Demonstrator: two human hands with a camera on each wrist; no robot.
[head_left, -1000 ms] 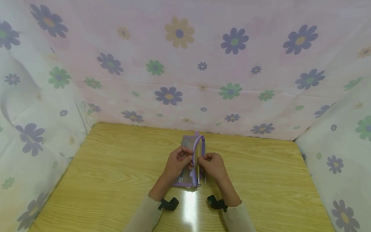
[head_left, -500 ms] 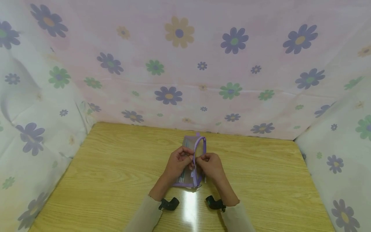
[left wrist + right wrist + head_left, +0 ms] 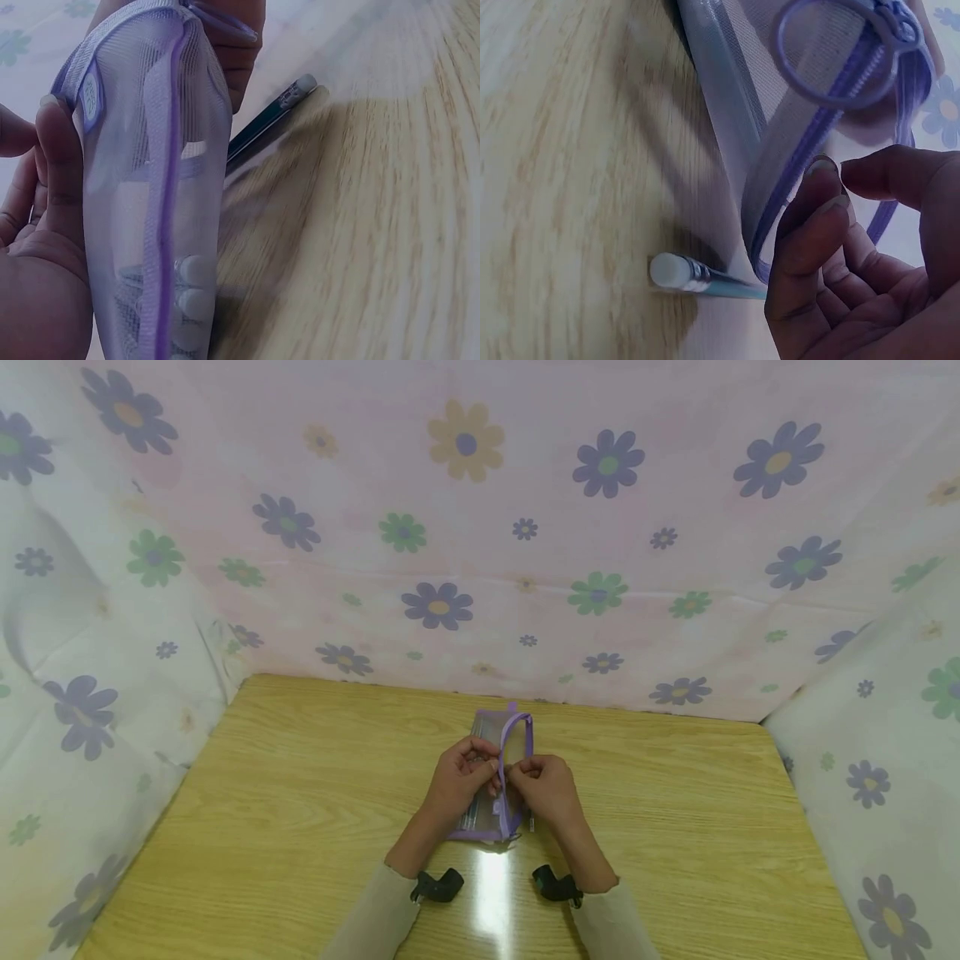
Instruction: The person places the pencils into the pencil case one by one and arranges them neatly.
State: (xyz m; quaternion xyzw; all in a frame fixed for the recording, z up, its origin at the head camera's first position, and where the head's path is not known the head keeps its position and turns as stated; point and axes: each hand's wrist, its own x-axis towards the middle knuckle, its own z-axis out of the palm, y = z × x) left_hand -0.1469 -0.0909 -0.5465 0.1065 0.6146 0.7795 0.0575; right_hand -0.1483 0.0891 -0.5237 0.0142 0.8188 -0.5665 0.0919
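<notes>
A translucent mesh pencil case (image 3: 486, 727) with purple trim lies mid-table, its zipped mouth gaping to the right. My left hand (image 3: 455, 783) pinches the left lip of that mouth between thumb and fingers. My right hand (image 3: 546, 785) is at the right lip, with curled fingers and its fingertips close together over the opening; whether they grip anything is hidden. Through the mesh, several white eraser ends (image 3: 193, 301) show inside. Outside the case, on its right, lies a dark green pencil (image 3: 270, 116), its white eraser towards me and its other end hidden.
Wood-grain table (image 3: 300, 793) surrounds the case on all sides. Flowered cloth (image 3: 480, 552) hangs along its back and both sides. A round purple zip-pull ring (image 3: 781, 45) hangs at one end of the mouth. Black wrist cameras (image 3: 441, 887) sit at both cuffs.
A yellow pencil that stood out in the mouth a second ago has sunk almost out of sight inside. My right hand shifted slightly left, and the left hand stayed on the lip.
</notes>
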